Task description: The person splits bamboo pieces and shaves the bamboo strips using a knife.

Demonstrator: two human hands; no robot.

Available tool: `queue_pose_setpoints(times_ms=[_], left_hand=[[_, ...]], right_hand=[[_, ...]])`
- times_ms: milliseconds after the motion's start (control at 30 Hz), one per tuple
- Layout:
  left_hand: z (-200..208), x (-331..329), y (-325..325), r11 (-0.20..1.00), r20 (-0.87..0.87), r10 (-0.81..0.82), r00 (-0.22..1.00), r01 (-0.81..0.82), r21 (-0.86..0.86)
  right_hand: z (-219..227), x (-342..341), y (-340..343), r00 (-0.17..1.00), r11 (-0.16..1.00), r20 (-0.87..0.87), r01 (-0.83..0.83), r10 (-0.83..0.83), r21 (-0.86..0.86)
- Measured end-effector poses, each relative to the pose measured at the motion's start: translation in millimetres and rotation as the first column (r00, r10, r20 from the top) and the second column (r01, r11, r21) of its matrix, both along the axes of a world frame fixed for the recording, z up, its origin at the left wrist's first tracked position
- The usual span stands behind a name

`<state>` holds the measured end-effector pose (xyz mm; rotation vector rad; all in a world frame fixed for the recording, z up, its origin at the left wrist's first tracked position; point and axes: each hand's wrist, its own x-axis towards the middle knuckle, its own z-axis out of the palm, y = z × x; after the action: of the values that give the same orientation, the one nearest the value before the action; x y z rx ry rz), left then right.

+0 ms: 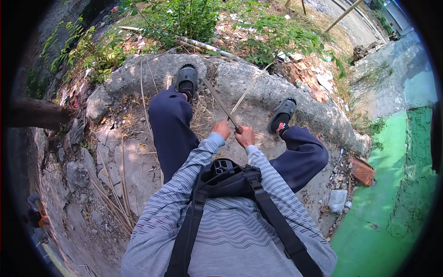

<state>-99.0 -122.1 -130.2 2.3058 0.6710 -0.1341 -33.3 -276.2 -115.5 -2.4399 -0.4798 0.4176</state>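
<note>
My right hand is wrapped round the dark handle of a long-bladed knife. Its blade slants up and left toward my left clog. Close beside the blade's handle end is my left hand, its fingers curled closed. Whatever those fingers grip is too small to make out. Beyond the hands, a pale thin strip leans from the concrete ledge down toward the ground between my feet. Thin, straw-like shavings lie scattered under the blade.
A broken concrete ledge curves in front, under both feet. Long pale strips lie at my left. Leafy plants and litter stand beyond. At right are a reddish-brown block, a clear plastic container and a green-painted surface.
</note>
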Motion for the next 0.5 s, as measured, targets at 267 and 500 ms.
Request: queue_pose_setpoints(times_ms=[267,500], left_hand=[[5,0,-3,0.999,-0.043,-0.047,0.998,0.047,-0.005],[21,-9,-21,0.994,-0.047,-0.107,0.993,0.106,-0.005]], right_hand=[[2,9,3,0.999,0.998,-0.003,0.052,-0.052,0.043],[-14,37,-18,0.994,0.996,-0.086,0.06,-0.066,-0.067]])
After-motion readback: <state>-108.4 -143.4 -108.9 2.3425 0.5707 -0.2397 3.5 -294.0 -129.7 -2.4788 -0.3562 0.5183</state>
